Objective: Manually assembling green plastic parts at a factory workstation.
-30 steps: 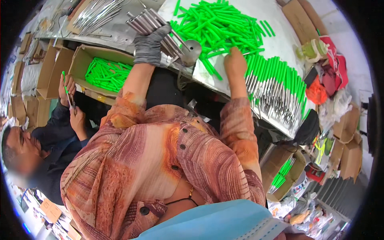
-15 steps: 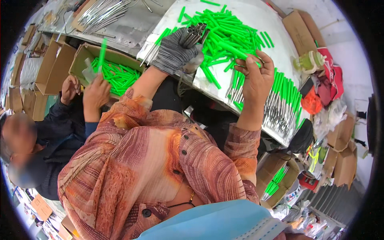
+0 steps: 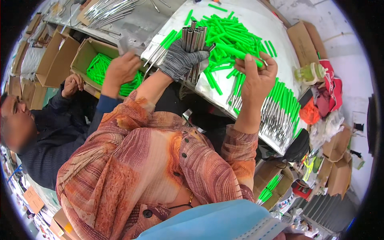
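White worktop [image 3: 252, 14] carries most of it. Open carton [image 3: 106, 49] off its left edge holds more green tubing; co-worker's hand [image 3: 122, 70] overlaps it in view, finger state unclear, blurred. Heap of green tubes [image 3: 230, 34] sits mid-table, loose, probably dumped there to be in reach of both hands. To its right, rods with green handles [image 3: 280, 106] lie side by side, green ends far, metal toward the near edge; likely laid that way to keep them sorted. Left hand [image 3: 176, 60], grey knit glove, fingers clenched round a bundle of steel tubes [image 3: 193, 38], roughly upright, open ends up; the grip below the tops leaves those ends clear. Right hand [image 3: 258, 78], bare: thumb and index pinch one green tube [image 3: 236, 52] near its right end, other fingers loose, presumably so its length sits free. Tube's other end points at the bundle, over the heap in view; touching or not, can't tell.
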Tool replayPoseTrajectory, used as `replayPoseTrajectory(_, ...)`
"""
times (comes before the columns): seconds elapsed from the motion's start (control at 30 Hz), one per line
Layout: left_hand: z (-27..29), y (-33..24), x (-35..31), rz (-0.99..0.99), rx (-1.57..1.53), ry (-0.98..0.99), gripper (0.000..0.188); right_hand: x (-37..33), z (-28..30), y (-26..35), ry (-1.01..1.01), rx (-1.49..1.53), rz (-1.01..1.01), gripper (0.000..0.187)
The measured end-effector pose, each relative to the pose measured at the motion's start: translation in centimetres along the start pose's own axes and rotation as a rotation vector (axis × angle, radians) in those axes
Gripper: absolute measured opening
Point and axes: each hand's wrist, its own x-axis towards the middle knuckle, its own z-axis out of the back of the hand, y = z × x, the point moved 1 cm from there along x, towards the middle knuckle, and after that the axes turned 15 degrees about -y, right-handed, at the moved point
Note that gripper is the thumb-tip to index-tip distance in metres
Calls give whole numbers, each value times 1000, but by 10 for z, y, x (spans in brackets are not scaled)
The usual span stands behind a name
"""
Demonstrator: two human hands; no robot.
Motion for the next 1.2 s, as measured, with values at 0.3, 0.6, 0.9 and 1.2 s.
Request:
replayPoseTrajectory(0.3, -2, -8, -2, 142, -83, 29, 29, 8, -42, 19, 149, -291, 810, 30)
replayPoseTrajectory(0.6, 3, 14, 9, 677, -609, 144, 25, 16, -62, 9, 447, -145, 425, 21)
replayPoseTrajectory(0.9, 9, 24, 9, 793, -615, 182, 31, 5, -69, -23, 386, -97, 293, 28)
replayPoseTrajectory(1.2, 20, 44, 15, 786, -665, -66, 21, -12, -69, -48, 343, -32, 101, 29)
